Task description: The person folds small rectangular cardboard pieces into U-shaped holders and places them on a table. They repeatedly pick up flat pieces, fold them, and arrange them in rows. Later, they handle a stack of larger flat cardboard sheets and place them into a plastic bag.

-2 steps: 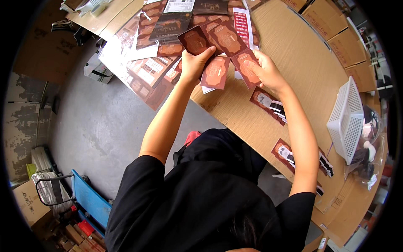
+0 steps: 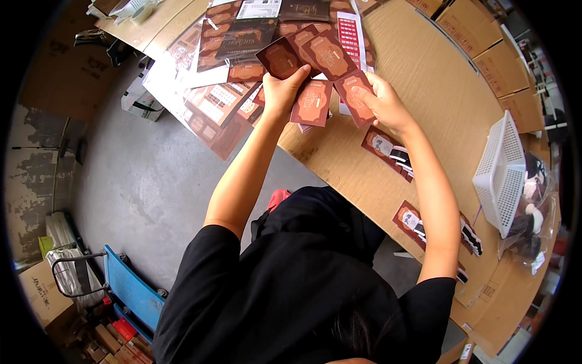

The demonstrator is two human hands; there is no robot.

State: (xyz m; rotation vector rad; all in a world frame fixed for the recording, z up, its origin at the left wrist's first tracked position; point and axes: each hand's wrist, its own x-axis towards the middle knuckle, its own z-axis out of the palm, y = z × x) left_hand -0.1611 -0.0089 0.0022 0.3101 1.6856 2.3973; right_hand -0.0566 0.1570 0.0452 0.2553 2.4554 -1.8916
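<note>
Several reddish-brown printed cards are spread like a fan above the near edge of the table. My left hand [image 2: 284, 92] is closed on the fan, its thumb pressed over the cards at the centre. A darker card [image 2: 281, 58] points up and left, another card [image 2: 330, 54] points up and right, and a lower card [image 2: 311, 104] hangs down. With thumb and fingers, my right hand [image 2: 388, 104] pinches a card [image 2: 354, 97] at the fan's right side. Whether that card is joined to the others, I cannot tell. The fingers of my left hand are mostly hidden behind the cards.
Brown printed sheets and plastic-wrapped packs [image 2: 245, 39] lie beyond my hands, beside a red-and-white label sheet [image 2: 349, 37]. Cards with black-and-white items [image 2: 388, 150] lie near my right forearm. A white basket [image 2: 501, 176] and cardboard boxes [image 2: 470, 27] stand on the right.
The lower card of the fan has shifted very slightly, and my left forearm has moved a little to the right. Both hands keep their hold.
</note>
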